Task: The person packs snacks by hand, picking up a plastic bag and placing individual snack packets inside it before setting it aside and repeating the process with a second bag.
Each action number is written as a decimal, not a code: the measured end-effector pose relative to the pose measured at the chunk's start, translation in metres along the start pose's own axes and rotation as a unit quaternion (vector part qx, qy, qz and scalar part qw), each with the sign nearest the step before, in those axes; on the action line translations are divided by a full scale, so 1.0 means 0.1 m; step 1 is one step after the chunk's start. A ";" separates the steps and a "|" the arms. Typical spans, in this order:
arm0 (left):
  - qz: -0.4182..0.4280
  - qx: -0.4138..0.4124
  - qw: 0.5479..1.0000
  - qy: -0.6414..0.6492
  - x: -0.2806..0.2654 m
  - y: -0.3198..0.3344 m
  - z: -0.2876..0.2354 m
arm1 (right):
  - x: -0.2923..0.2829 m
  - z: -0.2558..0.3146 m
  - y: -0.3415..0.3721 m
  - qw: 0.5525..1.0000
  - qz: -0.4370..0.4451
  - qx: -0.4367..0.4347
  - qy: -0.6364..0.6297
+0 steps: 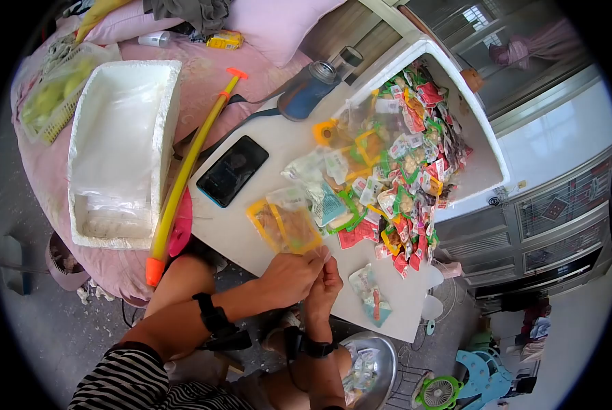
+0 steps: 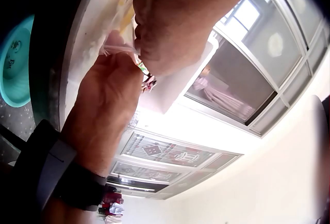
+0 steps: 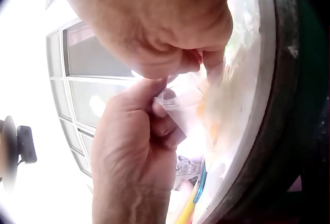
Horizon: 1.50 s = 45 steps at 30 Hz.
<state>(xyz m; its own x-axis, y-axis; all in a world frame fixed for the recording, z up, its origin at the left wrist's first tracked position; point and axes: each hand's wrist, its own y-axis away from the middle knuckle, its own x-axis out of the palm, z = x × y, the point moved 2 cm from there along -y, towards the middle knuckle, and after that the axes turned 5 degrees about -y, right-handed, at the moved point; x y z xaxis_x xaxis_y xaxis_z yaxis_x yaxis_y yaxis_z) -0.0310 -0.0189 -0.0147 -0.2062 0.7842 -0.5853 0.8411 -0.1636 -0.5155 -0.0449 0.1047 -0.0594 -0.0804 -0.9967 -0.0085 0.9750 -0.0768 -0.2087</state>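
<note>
Bag (image 1: 289, 229), clear with yellow trim, near the centre of the head frame, over the pale tabletop (image 1: 405, 318); cannot tell whether supported by it. Left hand (image 1: 282, 279): fingers curled, clamped on the bag's near edge. Right hand (image 1: 323, 287): pinched on the same edge, just beside, apparently touching the left. Thin clear strip (image 2: 119, 49) at the edge in the left wrist view; two grips so close together probably for fine control along a short length, bag body left free of fingers. Heap of small packets (image 1: 415, 164) above and right of the hands, spilling from a white foam box (image 1: 482, 157) at upper right; probably placed so for easy reach. Phone (image 1: 233, 171) flat, left of the heap, presumably for a clear sightline. Single packet (image 1: 371, 295) right of the hands, apart from the heap; reason unclear. Metal basin (image 1: 388, 359) with pouches at bottom of frame, below table edge, presumably for a short reach.
</note>
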 end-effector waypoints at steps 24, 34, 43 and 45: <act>0.066 -0.064 0.996 -0.011 0.02 -0.01 0.09 | 0.18 -0.06 -2.05 0.982 0.021 0.182 0.043; 0.064 -0.071 0.995 -0.036 0.03 -0.01 0.09 | -0.52 0.48 -0.82 0.984 -0.114 0.134 -0.012; -0.008 -0.096 0.994 -0.047 0.13 -0.02 0.13 | -0.95 0.14 -0.28 0.984 -0.043 0.169 -0.048; -0.039 -0.082 0.995 -0.041 0.13 -0.04 0.12 | -1.02 0.08 -0.27 0.986 -0.059 0.133 -0.085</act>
<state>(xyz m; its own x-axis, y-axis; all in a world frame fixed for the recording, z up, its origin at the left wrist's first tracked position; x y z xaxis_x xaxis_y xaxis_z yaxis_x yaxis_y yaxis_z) -0.0434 -0.0158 -0.0276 -0.3080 0.7376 -0.6009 0.8901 0.0005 -0.4557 -0.0613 0.2083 -0.0447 -0.1825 -0.9687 0.1684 0.9826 -0.1736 0.0662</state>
